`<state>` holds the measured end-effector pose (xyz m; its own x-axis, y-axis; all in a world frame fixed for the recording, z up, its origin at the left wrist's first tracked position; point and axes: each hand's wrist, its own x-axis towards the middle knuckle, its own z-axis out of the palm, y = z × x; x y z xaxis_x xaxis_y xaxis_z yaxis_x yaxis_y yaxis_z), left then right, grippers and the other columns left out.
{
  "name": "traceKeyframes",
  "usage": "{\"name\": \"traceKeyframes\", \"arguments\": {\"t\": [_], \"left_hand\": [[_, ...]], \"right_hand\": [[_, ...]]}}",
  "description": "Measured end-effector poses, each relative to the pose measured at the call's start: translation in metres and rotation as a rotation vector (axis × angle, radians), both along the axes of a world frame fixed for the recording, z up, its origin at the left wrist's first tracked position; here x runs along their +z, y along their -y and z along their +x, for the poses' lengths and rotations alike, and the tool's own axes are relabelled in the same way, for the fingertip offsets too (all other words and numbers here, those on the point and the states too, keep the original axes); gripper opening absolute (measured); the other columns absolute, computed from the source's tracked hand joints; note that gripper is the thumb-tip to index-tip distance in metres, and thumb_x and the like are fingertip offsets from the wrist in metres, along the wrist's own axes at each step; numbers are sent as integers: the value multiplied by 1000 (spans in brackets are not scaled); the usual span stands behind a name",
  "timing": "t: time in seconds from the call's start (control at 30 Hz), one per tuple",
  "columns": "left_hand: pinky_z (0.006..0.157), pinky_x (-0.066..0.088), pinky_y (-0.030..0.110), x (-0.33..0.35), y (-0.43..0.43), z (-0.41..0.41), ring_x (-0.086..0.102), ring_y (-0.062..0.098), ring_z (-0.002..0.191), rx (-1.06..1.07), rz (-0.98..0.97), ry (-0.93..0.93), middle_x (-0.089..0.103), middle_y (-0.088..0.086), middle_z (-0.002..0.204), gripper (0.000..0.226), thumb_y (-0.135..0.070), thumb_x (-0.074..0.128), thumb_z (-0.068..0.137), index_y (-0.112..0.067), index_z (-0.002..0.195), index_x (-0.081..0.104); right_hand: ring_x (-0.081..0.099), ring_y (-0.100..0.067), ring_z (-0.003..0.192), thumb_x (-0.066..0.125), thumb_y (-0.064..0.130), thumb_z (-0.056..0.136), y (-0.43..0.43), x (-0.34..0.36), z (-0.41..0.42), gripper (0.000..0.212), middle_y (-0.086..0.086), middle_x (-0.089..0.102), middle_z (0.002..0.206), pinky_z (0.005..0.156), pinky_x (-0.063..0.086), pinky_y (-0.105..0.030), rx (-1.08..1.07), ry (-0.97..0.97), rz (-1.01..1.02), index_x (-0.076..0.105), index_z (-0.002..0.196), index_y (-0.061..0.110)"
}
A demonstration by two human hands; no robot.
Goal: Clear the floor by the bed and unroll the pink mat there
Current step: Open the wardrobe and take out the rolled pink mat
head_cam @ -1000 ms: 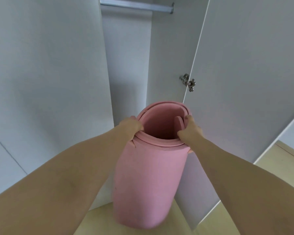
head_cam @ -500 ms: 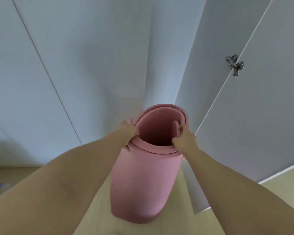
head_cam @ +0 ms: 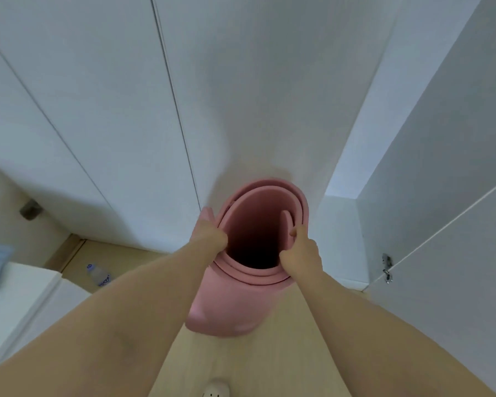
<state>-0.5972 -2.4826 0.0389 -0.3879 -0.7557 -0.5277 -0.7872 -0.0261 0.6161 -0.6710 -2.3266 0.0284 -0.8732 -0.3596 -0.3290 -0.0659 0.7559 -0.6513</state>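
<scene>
**A:** How far along was it?

**B:** Early, I'd judge. Above the wooden floor (head_cam: 255, 362) at six o'clock, the pink mat (head_cam: 229, 308) stood upright, fully rolled.

**A:** And the hands?

**B:** The left hand (head_cam: 209, 239) curled over its top rim at nine o'clock. The right hand (head_cam: 301, 253) pinched the rim at three.

**A:** What was left?

**B:** A water bottle (head_cam: 98, 275) lay farther off at nine o'clock, beside a white bed edge (head_cam: 17, 290). So both the clearing and the unrolling were undone. Wardrobe doors (head_cam: 241, 96) rose behind at twelve.
</scene>
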Motion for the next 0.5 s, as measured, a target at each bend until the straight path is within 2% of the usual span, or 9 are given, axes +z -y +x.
{"name": "traceKeyframes", "arguments": {"t": [0.03, 0.07, 0.1, 0.17, 0.23, 0.27, 0.37, 0.4, 0.5], "left_hand": [[82, 50, 41, -10, 6, 0, 49, 30, 87, -6, -20, 17, 45, 9, 89, 19, -1, 44, 88, -19, 88, 37], [86, 47, 38, -17, 12, 0, 49, 29, 92, -26, -37, 43, 47, 7, 90, 22, -3, 42, 90, -19, 104, 40], [90, 45, 37, -24, 19, -3, 51, 29, 97, -47, -55, 69, 49, 8, 93, 38, -5, 42, 91, -17, 127, 36], [93, 45, 38, -28, 34, -10, 55, 32, 105, -103, -66, 71, 54, 13, 103, 61, -6, 45, 91, -14, 145, 18], [100, 45, 43, -27, 41, -16, 52, 38, 119, -121, -40, 22, 49, 20, 131, 68, -4, 48, 90, -13, 148, 13], [102, 43, 45, -28, 44, -17, 49, 38, 123, -119, -46, 21, 45, 21, 137, 67, -5, 50, 89, -12, 146, 16], [88, 53, 46, -28, 50, -18, 59, 36, 103, -122, -218, 31, 51, 12, 116, 45, -13, 51, 77, -20, 116, 28], [87, 53, 44, -26, 50, -20, 57, 35, 102, -148, -264, 28, 46, 10, 119, 43, -13, 50, 78, -17, 115, 28], [97, 43, 39, -17, 48, -27, 42, 34, 120, -284, -354, 100, 29, 13, 141, 54, -12, 46, 85, -10, 137, 31]], "right_hand": [[46, -20, 75, 47, 1, 84, 7, -6, 5, 68, -8, 47, 106, 61, 35, -27, 0, 10, 6, 28, 143, 29], [44, -19, 72, 46, 1, 85, 15, -10, 8, 69, -7, 43, 105, 65, 36, -28, -2, 14, 13, 27, 144, 29], [42, -17, 68, 47, 3, 86, 23, -13, 7, 70, -6, 40, 106, 67, 36, -29, -6, 17, 18, 24, 146, 31], [39, -14, 62, 48, 5, 88, 39, -13, -2, 73, -10, 39, 115, 70, 38, -31, -17, 38, 16, 18, 149, 33], [41, -15, 62, 51, 8, 89, 49, -11, -12, 76, -15, 38, 126, 71, 39, -30, -30, 67, 13, 14, 150, 33], [44, -17, 65, 52, 10, 89, 53, -11, -15, 77, -15, 36, 130, 72, 40, -30, -32, 80, 17, 13, 151, 33], [50, -27, 86, 53, 18, 89, 60, -13, -20, 76, -16, 30, 137, 82, 43, -33, -26, 89, 23, 11, 152, 30], [52, -29, 93, 52, 19, 89, 62, -13, -22, 76, -16, 28, 139, 85, 44, -34, -34, 89, 21, 11, 152, 29], [51, -35, 113, 50, 21, 90, 65, -11, -26, 73, -15, 24, 144, 91, 43, -37, -52, 95, 33, 13, 152, 28]]}}
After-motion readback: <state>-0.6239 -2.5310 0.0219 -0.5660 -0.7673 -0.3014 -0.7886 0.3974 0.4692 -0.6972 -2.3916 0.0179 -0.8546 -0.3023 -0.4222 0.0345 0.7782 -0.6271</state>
